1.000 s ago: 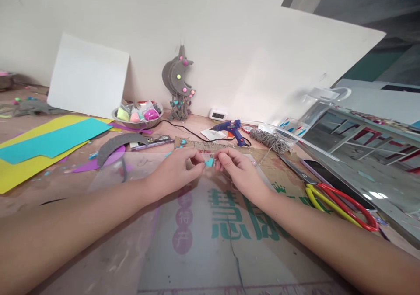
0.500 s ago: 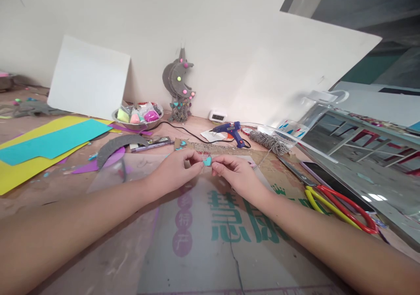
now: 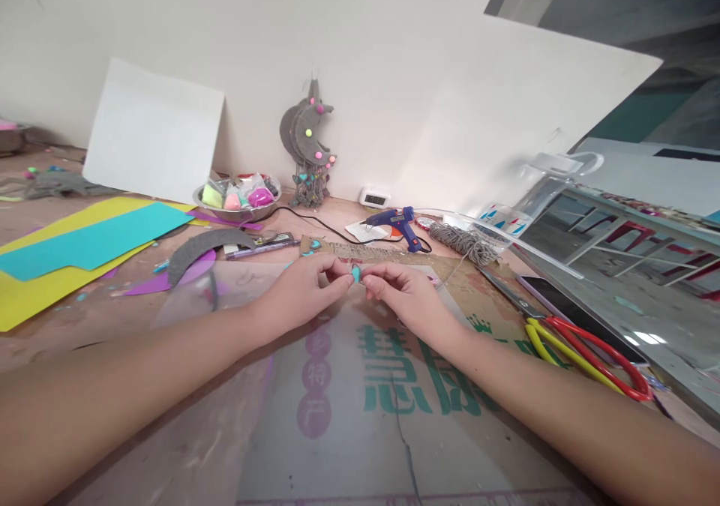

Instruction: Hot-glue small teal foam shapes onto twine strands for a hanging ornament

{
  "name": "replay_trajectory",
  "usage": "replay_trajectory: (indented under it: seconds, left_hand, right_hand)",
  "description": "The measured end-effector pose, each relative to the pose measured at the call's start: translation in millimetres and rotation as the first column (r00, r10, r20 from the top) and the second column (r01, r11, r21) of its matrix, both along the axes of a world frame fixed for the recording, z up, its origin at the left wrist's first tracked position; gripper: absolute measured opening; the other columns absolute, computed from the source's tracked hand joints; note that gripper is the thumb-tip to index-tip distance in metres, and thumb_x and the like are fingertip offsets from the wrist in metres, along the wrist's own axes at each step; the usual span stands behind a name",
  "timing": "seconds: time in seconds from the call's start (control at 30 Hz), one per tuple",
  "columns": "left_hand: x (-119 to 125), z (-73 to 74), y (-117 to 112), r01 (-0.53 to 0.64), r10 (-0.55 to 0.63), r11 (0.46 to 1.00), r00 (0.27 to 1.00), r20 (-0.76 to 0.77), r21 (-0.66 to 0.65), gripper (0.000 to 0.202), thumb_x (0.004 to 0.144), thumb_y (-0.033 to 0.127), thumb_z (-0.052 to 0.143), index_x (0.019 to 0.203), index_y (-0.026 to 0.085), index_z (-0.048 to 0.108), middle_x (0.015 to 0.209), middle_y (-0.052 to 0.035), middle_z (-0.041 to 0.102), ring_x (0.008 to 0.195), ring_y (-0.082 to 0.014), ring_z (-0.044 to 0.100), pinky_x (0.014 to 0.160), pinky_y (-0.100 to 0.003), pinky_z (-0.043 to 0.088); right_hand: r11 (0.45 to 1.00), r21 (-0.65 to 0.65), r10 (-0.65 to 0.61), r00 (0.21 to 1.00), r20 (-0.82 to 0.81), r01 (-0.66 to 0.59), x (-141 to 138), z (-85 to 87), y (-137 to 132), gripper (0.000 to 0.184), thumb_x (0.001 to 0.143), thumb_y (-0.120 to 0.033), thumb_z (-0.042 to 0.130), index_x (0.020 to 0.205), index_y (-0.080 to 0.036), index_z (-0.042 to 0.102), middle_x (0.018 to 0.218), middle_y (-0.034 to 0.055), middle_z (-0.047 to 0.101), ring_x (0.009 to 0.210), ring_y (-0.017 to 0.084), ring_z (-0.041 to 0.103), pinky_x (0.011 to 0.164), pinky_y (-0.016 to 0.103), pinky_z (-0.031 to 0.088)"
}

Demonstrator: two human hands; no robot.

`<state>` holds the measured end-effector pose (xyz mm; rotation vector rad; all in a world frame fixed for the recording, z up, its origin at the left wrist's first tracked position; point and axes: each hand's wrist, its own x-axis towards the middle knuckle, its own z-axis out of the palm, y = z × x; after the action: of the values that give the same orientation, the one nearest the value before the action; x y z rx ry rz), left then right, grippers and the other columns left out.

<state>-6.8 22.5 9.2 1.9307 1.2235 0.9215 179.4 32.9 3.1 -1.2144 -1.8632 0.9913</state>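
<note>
My left hand and my right hand meet at the middle of the table, fingertips pinched together on a small teal piece. Both hands hover just above a clear plastic sheet that lies over printed cardboard. Only a sliver of the teal piece shows between the fingers. A strip of brown cardboard lies just beyond the hands.
A blue glue gun and a coil of grey twine lie behind the hands. Red and yellow scissors and a phone sit to the right. Teal and yellow sheets, a grey crescent, a bowl of clay and a hanging moon craft are at left and back.
My two hands have drawn closer together around the teal piece, so less of it shows now than half a second ago. Nothing else on the table has moved.
</note>
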Motion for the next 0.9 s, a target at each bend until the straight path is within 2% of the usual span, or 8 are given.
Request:
replay_trajectory:
  seconds: [0.2, 0.37, 0.73, 0.9]
  left_hand:
    - [2.1, -0.1, -0.1, 0.027, -0.027, 0.999, 1.0, -0.011, 0.032, 0.018, 0.08, 0.028, 0.049, 0.066, 0.019, 0.049, 0.058, 0.0047, 0.055, 0.051, -0.0097, 0.049, 0.05, -0.022, 0.037]
    - [2.4, -1.7, 0.9, 0.049, -0.046, 0.996, 0.998, -0.031, 0.069, 0.016, 0.081, 0.026, 0.048, 0.067, 0.018, 0.052, 0.065, 0.0043, 0.057, 0.054, -0.0094, 0.05, 0.053, -0.023, 0.038]
    - [0.9, -4.1, 2.8, 0.088, -0.084, 0.993, 0.995, -0.056, 0.078, 0.017, 0.081, 0.025, 0.047, 0.069, 0.018, 0.055, 0.068, 0.0038, 0.057, 0.06, -0.0095, 0.05, 0.057, -0.022, 0.037]
    - [-0.1, -5.1, 4.6, 0.091, -0.087, 0.993, 0.995, -0.054, 0.081, 0.02, 0.084, 0.029, 0.045, 0.075, 0.018, 0.059, 0.073, 0.0027, 0.059, 0.067, -0.011, 0.052, 0.061, -0.022, 0.038]
  right_hand:
    - [1.0, 0.003, 0.024, 0.999, -0.034, -0.024, 0.2, -6.3, 1.0, 0.022, 0.078, -0.039, 0.06, 0.088, -0.019, 0.062, 0.077, 0.0001, 0.06, 0.061, 0.01, 0.048, 0.055, 0.022, 0.038]
    - [0.999, 0.015, 0.043, 0.999, 0.016, -0.043, 0.4, -3.6, 0.4, 0.02, 0.081, -0.036, 0.055, 0.08, -0.018, 0.062, 0.068, -0.0015, 0.056, 0.057, 0.01, 0.045, 0.053, 0.022, 0.034]
    - [0.998, 0.041, 0.051, 0.996, 0.068, -0.054, 0.1, 0.7, -1.8, 0.021, 0.083, -0.034, 0.052, 0.073, -0.017, 0.059, 0.063, -0.0024, 0.053, 0.053, 0.009, 0.041, 0.051, 0.022, 0.032]
    - [0.992, 0.119, 0.037, 0.992, 0.122, -0.051, 2.2, 1.0, -1.1, 0.03, 0.088, -0.035, 0.045, 0.066, -0.017, 0.055, 0.059, -0.0027, 0.048, 0.054, 0.01, 0.041, 0.053, 0.023, 0.031]
